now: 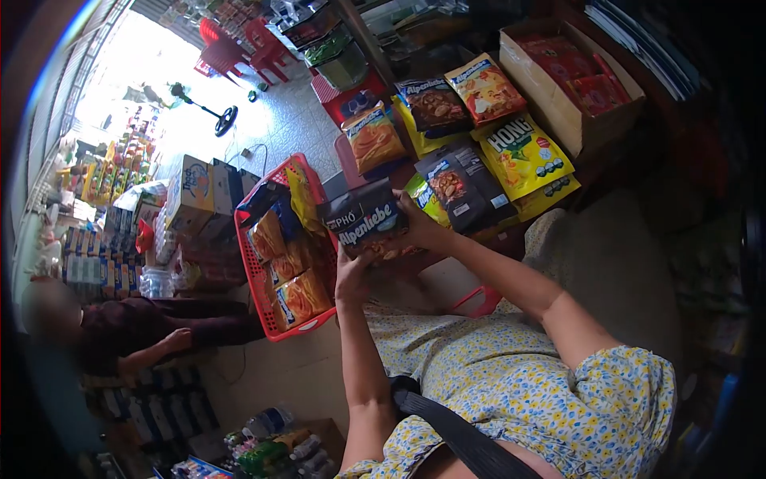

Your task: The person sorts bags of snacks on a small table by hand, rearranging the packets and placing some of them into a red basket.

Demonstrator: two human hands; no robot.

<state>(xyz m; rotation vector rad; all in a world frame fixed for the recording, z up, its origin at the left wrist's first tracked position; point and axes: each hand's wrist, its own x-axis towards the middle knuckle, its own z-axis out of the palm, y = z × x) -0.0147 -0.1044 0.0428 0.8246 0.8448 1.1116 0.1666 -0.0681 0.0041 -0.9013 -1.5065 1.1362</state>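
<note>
A dark Alpenliebe bag (363, 215) is held between both hands. My left hand (356, 273) grips its lower edge, with the thumb on the front. My right hand (421, 228) is closed on its right side. Just left of it, a red basket (249, 279) holds orange, dark and yellow candy bags. More bags lie to the right: an orange one (374, 140), a dark one (433, 105), a caramel-coloured one (485, 88), a yellow HONG bag (525, 156) and a dark gray pair (463, 188).
An open cardboard box (586, 136) with red packets stands at the upper right. A person (136, 327) is at the left beside stacked goods. Red chairs (223, 49) and a fan (226, 121) stand on the tiled floor at the top. Bagged goods (263, 457) sit at the bottom.
</note>
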